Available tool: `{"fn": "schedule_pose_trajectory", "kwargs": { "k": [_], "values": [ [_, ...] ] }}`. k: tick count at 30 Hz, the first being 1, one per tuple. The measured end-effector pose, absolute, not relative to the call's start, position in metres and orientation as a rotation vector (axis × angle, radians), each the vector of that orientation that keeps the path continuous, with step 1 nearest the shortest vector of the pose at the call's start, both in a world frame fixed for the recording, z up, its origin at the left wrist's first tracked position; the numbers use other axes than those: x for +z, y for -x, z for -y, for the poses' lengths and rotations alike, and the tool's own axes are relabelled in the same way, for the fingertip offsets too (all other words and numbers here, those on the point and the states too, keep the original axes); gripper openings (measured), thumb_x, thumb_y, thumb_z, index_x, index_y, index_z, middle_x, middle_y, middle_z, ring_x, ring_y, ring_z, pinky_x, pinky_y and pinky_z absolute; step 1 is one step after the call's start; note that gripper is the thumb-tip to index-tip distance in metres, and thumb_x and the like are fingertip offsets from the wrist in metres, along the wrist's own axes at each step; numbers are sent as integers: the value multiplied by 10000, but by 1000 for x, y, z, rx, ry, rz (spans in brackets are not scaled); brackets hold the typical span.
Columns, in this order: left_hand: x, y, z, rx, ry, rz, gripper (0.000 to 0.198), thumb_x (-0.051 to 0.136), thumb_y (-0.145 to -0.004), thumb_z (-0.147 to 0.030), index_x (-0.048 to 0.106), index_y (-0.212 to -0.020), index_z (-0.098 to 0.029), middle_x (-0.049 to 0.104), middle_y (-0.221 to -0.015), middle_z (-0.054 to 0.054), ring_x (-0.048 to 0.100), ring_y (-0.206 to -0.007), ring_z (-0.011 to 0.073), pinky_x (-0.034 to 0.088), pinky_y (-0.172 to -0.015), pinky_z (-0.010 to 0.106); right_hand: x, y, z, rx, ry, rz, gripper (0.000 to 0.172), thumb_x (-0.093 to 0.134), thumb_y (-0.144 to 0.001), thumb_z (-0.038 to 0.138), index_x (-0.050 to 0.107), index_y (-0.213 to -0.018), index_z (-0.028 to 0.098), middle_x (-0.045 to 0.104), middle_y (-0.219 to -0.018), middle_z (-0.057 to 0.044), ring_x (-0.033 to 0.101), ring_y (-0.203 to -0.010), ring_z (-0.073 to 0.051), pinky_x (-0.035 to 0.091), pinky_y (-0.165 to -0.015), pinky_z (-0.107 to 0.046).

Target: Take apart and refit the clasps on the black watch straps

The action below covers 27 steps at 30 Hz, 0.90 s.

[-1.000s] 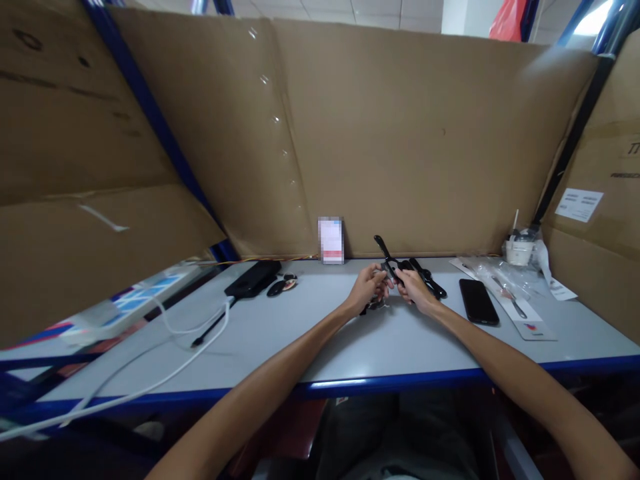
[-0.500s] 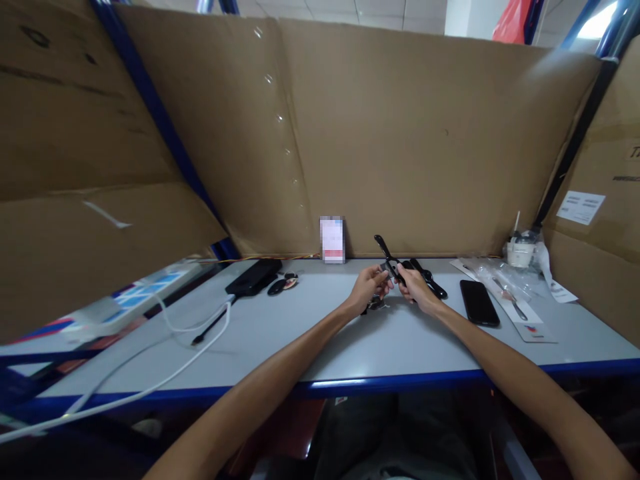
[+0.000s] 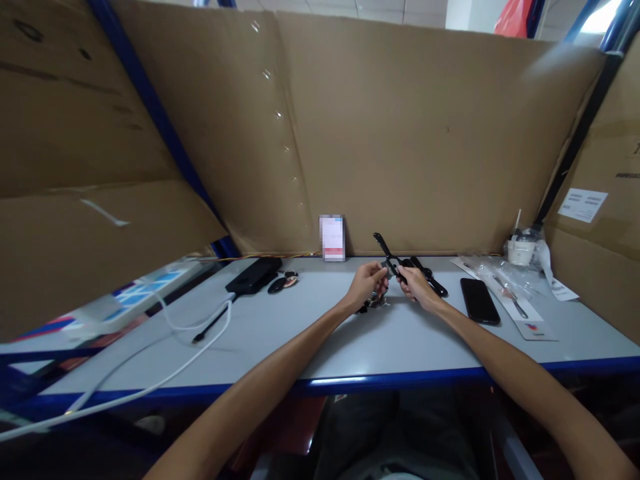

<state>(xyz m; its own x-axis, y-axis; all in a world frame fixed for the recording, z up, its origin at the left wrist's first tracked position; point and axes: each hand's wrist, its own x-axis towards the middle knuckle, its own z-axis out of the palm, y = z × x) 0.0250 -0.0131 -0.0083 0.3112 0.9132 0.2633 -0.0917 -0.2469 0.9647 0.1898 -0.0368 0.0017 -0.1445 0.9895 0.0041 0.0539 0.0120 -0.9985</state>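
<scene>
My left hand (image 3: pixel 369 284) pinches a small flat grey piece (image 3: pixel 389 268) between thumb and fingers. My right hand (image 3: pixel 416 287) is closed around a black tool with a long, slightly curved handle (image 3: pixel 383 245), which points up and to the left; its exact kind is unclear. The grey piece sits right beside the black tool, and I cannot tell whether they touch. Under my left hand, small dark items (image 3: pixel 371 306) lie on the table, partly covered. More black handled items (image 3: pixel 436 285) lie just behind my right hand, partly hidden by it.
A black phone (image 3: pixel 479 301) lies to the right, near clear plastic packaging (image 3: pixel 520 280) and a wrapped cup (image 3: pixel 521 248). Another phone (image 3: pixel 333 238) leans against the cardboard wall (image 3: pixel 375 133). Leftward are a black box-shaped device (image 3: pixel 255 275), white cables (image 3: pixel 200 357) and a power strip (image 3: pixel 145 293).
My left hand has shifted slightly left, still pinching the grey piece. My right hand keeps the black tool in almost the same place.
</scene>
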Motion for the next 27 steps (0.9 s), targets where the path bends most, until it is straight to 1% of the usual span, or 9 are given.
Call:
{"fn": "schedule_pose_trajectory", "kwargs": {
  "k": [4, 7, 9, 10, 13, 17, 22, 27],
  "values": [
    [-7, -26, 15, 1201, -1509, -787, 470, 755, -728, -573, 498, -713, -181, 611, -566, -5, 539, -417, 105, 404, -373, 206, 4, -192, 39, 1288, 1128, 1417, 389, 509, -964, 521, 502, -754, 194, 348, -443, 99, 239, -323, -59, 183, -304, -186],
    [-6, -26, 15, 1191, -1501, -818, 453, 754, -731, -548, 495, -686, -179, 573, -518, -22, 475, -365, 83, 338, -342, 188, 4, -193, 39, 1294, 1108, 1418, 391, 564, -929, 543, 507, -759, 195, 342, -451, 104, 237, -329, -56, 178, -309, -184],
    [-5, -25, 15, 1195, -1476, -836, 439, 753, -739, -517, 479, -670, -182, 550, -496, -34, 430, -340, 66, 301, -334, 180, 5, -193, 38, 1302, 1081, 1406, 431, 555, -919, 593, 509, -760, 195, 338, -450, 103, 233, -330, -56, 178, -313, -186],
    [-5, -25, 16, 1204, -1461, -836, 433, 752, -743, -504, 471, -669, -184, 551, -497, -35, 427, -341, 64, 302, -338, 178, 5, -193, 38, 1304, 1069, 1399, 459, 541, -915, 626, 509, -759, 196, 338, -448, 102, 231, -330, -56, 180, -315, -188],
    [-3, -27, 18, 1231, -1431, -821, 418, 744, -757, -489, 459, -693, -190, 585, -528, -25, 484, -375, 79, 360, -368, 184, 6, -194, 37, 1298, 1058, 1380, 538, 494, -900, 714, 510, -755, 196, 337, -441, 98, 226, -325, -56, 182, -316, -191],
    [-2, -30, 23, 1194, -1425, -813, 403, 737, -764, -485, 463, -724, -192, 617, -559, -10, 546, -416, 104, 394, -380, 191, 6, -193, 38, 1338, 1076, 1398, 606, 425, -896, 772, 512, -744, 192, 325, -426, 96, 225, -319, -59, 180, -312, -194],
    [-3, -30, 23, 1175, -1426, -773, 372, 713, -792, -478, 491, -754, -181, 612, -568, -9, 550, -426, 99, 399, -389, 186, 4, -189, 41, 1348, 1044, 1435, 604, 417, -905, 763, 515, -737, 190, 332, -430, 91, 224, -320, -58, 181, -313, -193],
    [-2, -29, 22, 1165, -1433, -741, 380, 699, -798, -492, 485, -749, -182, 641, -612, 6, 566, -450, 102, 409, -395, 187, 1, -189, 41, 1321, 1007, 1468, 492, 481, -930, 655, 514, -759, 194, 360, -448, 88, 233, -331, -60, 188, -316, -189]
  ]
}}
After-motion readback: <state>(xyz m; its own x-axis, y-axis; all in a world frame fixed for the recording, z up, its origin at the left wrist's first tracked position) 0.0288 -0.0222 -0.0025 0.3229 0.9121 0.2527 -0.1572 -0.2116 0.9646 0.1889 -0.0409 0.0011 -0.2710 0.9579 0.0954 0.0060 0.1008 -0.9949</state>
